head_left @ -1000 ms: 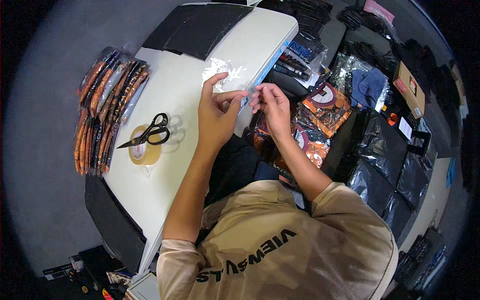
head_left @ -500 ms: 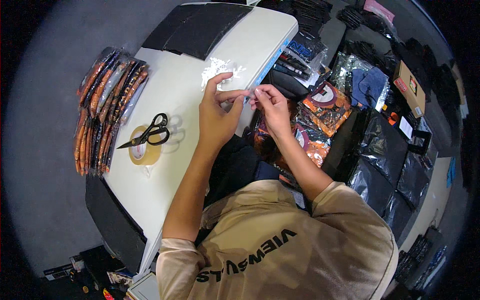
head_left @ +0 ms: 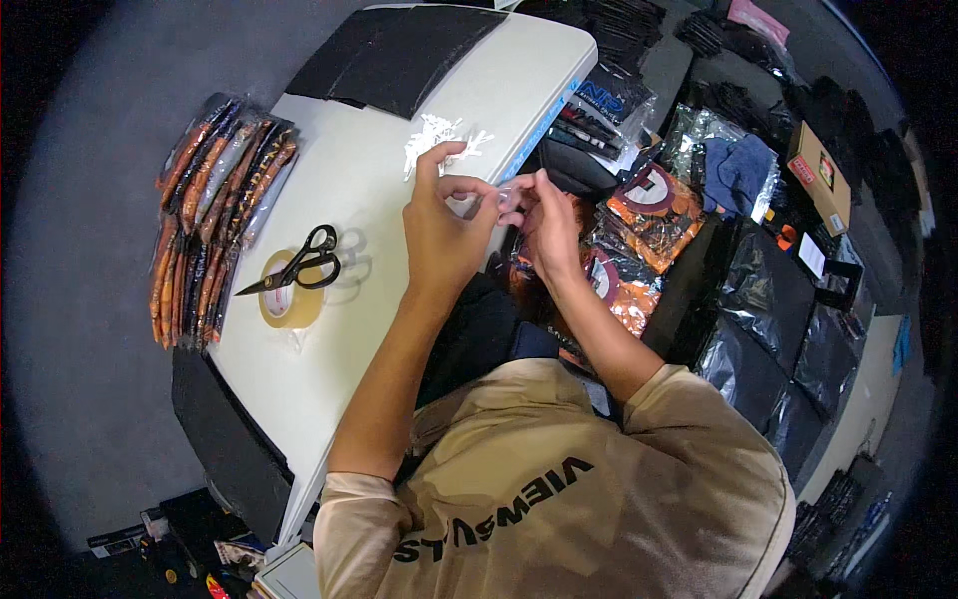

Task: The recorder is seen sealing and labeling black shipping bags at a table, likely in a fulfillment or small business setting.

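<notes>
Above the table's right edge, my left hand [head_left: 446,228] pinches a small clear plastic piece [head_left: 506,199] between thumb and index finger. My right hand [head_left: 555,232] meets it from the other side, its curled fingers on the same piece and its index finger raised. What the piece is, I cannot make out. Just beyond my left hand lies a heap of small white strips [head_left: 436,133]. Black-handled scissors [head_left: 311,262] rest across a roll of clear yellowish tape [head_left: 290,305] on the white table [head_left: 344,150].
Bagged orange and black goods [head_left: 205,215] are stacked along the table's left edge. A black sheet [head_left: 394,55] covers the far end. To the right are orange packages [head_left: 649,225], a blue cloth [head_left: 736,172], a cardboard box [head_left: 818,180] and black plastic bags [head_left: 763,299].
My right index finger has straightened upward from its pinch. More of the clear piece shows between my fingertips, and both hands have shifted slightly.
</notes>
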The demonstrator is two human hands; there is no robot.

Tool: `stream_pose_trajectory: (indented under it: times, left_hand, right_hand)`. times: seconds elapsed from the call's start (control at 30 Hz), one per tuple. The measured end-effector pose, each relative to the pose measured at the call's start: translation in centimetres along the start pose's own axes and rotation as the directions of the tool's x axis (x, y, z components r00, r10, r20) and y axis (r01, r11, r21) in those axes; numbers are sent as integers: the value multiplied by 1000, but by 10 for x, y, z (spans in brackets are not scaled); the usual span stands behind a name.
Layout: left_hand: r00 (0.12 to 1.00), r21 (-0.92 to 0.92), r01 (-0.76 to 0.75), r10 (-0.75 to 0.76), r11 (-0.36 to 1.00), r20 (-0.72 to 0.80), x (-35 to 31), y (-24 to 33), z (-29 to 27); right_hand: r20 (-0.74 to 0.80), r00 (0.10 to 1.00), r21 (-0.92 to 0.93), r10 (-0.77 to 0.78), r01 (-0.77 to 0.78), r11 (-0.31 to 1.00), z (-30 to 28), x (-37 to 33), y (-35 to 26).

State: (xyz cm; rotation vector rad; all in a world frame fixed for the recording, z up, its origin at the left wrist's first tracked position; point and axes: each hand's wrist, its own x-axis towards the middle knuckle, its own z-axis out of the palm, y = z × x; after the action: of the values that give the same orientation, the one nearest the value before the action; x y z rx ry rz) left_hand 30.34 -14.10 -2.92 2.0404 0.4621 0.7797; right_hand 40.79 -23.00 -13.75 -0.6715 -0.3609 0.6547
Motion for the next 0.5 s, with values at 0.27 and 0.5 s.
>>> stream_pose_trajectory:
  times: [0.27,0.5]
  left_hand:
    - [1000,35,-4,5,999,-27,3,-3,-7]
    - [1000,9,-7,8,1000,-28,2,-3,-8]
  right_hand:
    - [69,989,-210,-131,143,967,-2,-2,-10]
    - [156,984,-188,-87,116,975,1,-3,-14]
